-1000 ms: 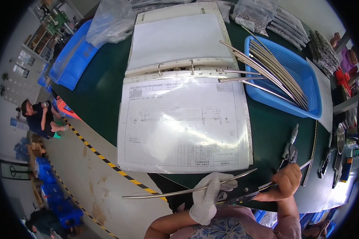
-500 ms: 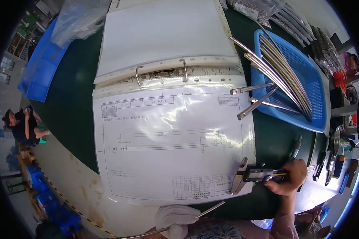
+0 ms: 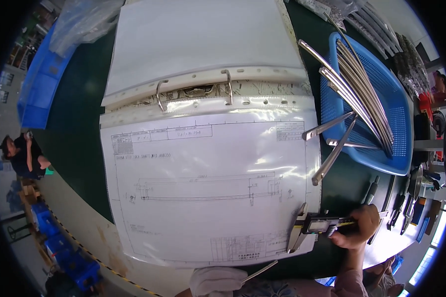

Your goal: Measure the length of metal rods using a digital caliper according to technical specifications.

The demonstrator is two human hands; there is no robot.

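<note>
In my right hand point(image 3: 360, 227), a digital caliper point(image 3: 318, 225) is gripped by its beam, its jaws lying over the lower right corner of the drawing sheet point(image 3: 183, 232). At the lower edge, my left hand point(image 3: 217, 281), in a white glove, is closed round a thin metal rod point(image 3: 261, 271). One end of that rod sticks out to the right, pointing up a little; the rest is hidden or out of view. The sheet is in a plastic sleeve in an open ring binder point(image 3: 277, 88); it shows a long thin shaft.
To the right, a light blue plastic basket point(image 3: 401, 123) holds several metal rods point(image 3: 362, 94), some jutting over its left rim. A pen-like tool point(image 3: 371, 190) lies beyond my right hand. A blue bin point(image 3: 37, 94) stands far left, with a person point(image 3: 27, 156) seated below it.
My left hand and the rod have dropped lower, and less of the rod shows. The caliper stays in my right hand over the sheet's corner. The whole view has shifted slightly.
</note>
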